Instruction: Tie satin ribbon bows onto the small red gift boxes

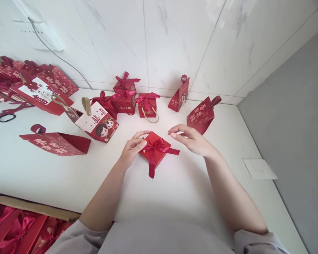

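Note:
A red gift box (161, 160) sits on the white tabletop in front of me, with a crimson ribbon bow (159, 145) tied on its top. Two ribbon tails hang over its edges, one towards me and one to the right. My left hand (132, 150) grips the box's left corner, thumb on top, the other fingers partly hidden behind it. Apart from the box, to its upper right, my right hand (192, 139) hovers with fingers bent and spread, nothing visible in it.
Behind stand bow-topped red boxes (147, 106) and handled red bags (201, 114). More bags (98, 123) are on the left, near black-handled scissors (7, 117). A carton (34, 206) of ribboned boxes is at lower left. A tiled wall (175, 46) closes the back.

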A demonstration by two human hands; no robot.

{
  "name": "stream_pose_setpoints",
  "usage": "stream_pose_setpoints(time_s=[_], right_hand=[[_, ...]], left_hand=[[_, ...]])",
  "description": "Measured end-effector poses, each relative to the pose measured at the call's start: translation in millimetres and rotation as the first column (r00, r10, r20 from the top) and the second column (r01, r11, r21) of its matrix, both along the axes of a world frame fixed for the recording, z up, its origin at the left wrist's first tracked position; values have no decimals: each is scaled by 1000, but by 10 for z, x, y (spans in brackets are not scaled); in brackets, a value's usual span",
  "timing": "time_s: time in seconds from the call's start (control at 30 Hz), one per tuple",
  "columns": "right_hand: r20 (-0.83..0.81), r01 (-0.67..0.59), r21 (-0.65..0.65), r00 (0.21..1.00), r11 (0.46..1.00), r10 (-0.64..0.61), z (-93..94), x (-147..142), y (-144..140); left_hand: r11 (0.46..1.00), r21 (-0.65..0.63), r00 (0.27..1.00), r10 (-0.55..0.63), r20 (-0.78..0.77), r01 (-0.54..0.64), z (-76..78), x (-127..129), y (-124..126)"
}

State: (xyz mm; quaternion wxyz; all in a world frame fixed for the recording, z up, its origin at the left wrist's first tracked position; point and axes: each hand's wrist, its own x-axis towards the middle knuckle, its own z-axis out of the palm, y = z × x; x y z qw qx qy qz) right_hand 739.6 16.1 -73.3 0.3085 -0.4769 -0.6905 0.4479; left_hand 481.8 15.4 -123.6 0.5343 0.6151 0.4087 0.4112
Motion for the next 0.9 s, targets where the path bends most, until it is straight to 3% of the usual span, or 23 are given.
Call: stream_pose_setpoints(time_s=[0.2,0.47,0.9], right_hand=[[-173,-82,70,981,994,93,-213,-348,-24],[-318,-205,-85,933,975,169,-342,-242,58],[-247,-235,-101,947,967,204,-365,-169,87]], left_hand=[[998,55,997,10,-72,-6,23,-12,-27],[981,192,986,68,-152,-38,-16,4,-14],[868,487,943,235,-235,-95,-39,32,-33]])
